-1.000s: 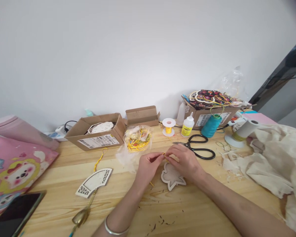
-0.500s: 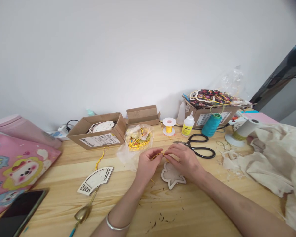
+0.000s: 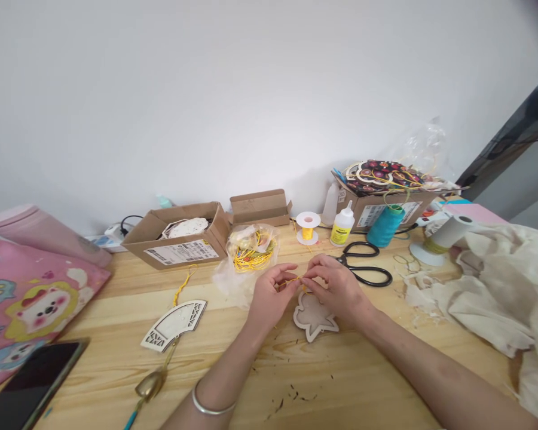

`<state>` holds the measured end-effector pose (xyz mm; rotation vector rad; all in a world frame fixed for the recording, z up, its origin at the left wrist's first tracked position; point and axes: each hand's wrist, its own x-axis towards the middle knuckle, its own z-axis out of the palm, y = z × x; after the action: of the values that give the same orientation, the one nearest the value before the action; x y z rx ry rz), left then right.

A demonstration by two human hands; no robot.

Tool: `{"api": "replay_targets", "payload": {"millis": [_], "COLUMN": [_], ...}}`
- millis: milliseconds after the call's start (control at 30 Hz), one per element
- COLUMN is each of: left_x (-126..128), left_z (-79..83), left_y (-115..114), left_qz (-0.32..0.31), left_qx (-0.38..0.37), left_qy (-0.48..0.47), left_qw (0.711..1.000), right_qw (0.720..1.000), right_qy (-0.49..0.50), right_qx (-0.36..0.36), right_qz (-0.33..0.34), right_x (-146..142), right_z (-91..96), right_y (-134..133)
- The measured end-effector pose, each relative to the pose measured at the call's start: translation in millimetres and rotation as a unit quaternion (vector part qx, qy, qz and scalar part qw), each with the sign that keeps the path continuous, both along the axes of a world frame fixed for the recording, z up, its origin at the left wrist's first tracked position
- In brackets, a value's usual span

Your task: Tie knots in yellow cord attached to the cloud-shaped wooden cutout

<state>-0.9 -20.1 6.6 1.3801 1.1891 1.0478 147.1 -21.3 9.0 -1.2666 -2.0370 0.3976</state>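
Note:
My left hand (image 3: 271, 294) and my right hand (image 3: 334, 285) meet at the middle of the table, fingertips pinched close together on a thin yellow cord (image 3: 291, 279). Just below my right hand lies a pale flower-shaped wooden frame (image 3: 314, 319), its upper part behind the fingers. A bit of yellow shows at the top of that frame; whether it is the same cord I cannot tell. Black-handled scissors (image 3: 367, 276) rest beyond my right hand, blades partly hidden by it. Left of my hands, a fan-shaped wooden piece (image 3: 174, 325) with a yellow cord lies flat.
Along the wall stand a cardboard box (image 3: 179, 254), a plastic bag of yellow cords (image 3: 253, 254), a yellow thread spool (image 3: 308, 230), a glue bottle (image 3: 342, 226) and a teal thread cone (image 3: 385, 227). Beige cloth (image 3: 488, 286) covers the right side. A phone (image 3: 33, 385) and gold spoon (image 3: 150, 385) lie left.
My hands stay pinched on the yellow cord and have shifted slightly, the right fingers rising a little and covering more of the scissor blades. The flower-shaped frame has stayed put.

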Motion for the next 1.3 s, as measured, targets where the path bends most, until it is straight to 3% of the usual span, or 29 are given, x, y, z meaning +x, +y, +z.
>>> {"api": "replay_targets", "payload": {"millis": [100,233,367,533,600,667,800,867,933,1067,1300], "left_x": [0,1,2,-1,-2,-3,-4,-4,-4,-3,-3], "left_z": [-0.4,-0.1,1.7,4.3,4.4,3.6,1.0,0.4,0.3,0.6,0.1], "left_y": [0,-1,-1,0,1,2,4,4,4,3,2], "left_qz": [-0.003,-0.01,-0.002,0.013,0.018,0.026,0.035,0.035,0.032,0.021,0.0], "left_qx": [-0.003,-0.005,-0.006,-0.011,-0.011,-0.01,-0.009,-0.008,-0.004,0.001,0.011], "left_qy": [0.004,-0.002,-0.002,-0.001,0.003,0.007,0.003,-0.003,-0.006,-0.01,0.014], "left_qw": [1.0,1.0,1.0,1.0,1.0,1.0,0.999,0.999,0.999,1.0,1.0], "right_qw": [0.999,0.988,0.96,0.904,0.905,0.928,0.978,0.989,0.995,0.999,0.999], "right_qy": [0.032,0.105,0.171,0.267,0.279,0.257,0.172,0.115,0.054,-0.021,0.004], "right_qx": [-0.014,-0.11,-0.222,-0.33,-0.32,-0.271,-0.079,0.017,0.066,0.043,-0.021], "right_qz": [-0.013,-0.02,0.027,0.049,0.034,0.001,-0.092,-0.092,-0.046,0.017,0.048], "right_x": [-2,-5,-1,9,14,18,19,15,10,3,3], "right_z": [-0.1,1.1,7.2,17.7,19.5,19.7,17.5,15.5,12.2,2.8,-2.0], "right_y": [0,2,4,5,7,11,14,12,9,6,6]}}
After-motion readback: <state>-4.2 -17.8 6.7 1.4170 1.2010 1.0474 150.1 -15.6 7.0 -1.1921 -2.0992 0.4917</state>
